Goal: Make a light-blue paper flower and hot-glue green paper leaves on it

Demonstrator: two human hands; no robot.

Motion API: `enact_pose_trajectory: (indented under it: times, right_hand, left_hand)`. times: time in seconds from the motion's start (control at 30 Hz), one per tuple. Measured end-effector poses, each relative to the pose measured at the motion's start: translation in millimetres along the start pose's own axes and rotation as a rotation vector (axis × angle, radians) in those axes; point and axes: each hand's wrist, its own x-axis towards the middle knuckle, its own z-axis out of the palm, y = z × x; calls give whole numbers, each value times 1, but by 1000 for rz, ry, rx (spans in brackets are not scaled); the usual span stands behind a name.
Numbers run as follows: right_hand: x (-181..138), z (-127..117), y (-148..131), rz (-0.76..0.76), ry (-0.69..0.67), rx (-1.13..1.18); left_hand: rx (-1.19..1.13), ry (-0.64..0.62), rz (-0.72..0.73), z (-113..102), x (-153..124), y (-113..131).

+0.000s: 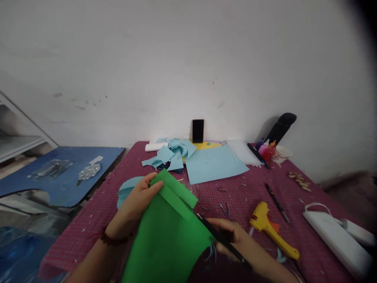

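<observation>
The person's left hand point(144, 194) pinches a bright green paper sheet point(167, 236), which spreads below and to its right. The right hand point(235, 236) grips a slim black metal-tipped tool point(222, 237) against it. Beyond the right hand, a white round cup's point(282, 153) red markings and a slender black pen's point(277, 202) pale ones are illegible.

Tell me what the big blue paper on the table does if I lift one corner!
The big blue paper would probably droop: similar-looking blue scraps beside it bend and curl. It looks thin, so it should feel light for its size. Lying flat, it probably won't roll.
</observation>
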Motion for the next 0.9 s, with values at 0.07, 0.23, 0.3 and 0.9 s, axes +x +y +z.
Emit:
enact_pose_trajectory:
  times: [0.07, 0.23, 0.3, 0.9]
  right_hand:
    - [0, 2, -3, -9, -14, 11]
    - [2, 4, -8, -33, -46, 16]
    - [3, 4, -8, -35, -38, 18]
    - [3, 6, -8, 20, 62, 24]
  left_hand:
    - [6, -18, 3, 0, 2, -2]
    - [-8, -85, -20, 5, 6, -9]
    - [-10, -91, -33, 9, 6, -12]
    - [-36, -99, -56, 17, 8, -18]
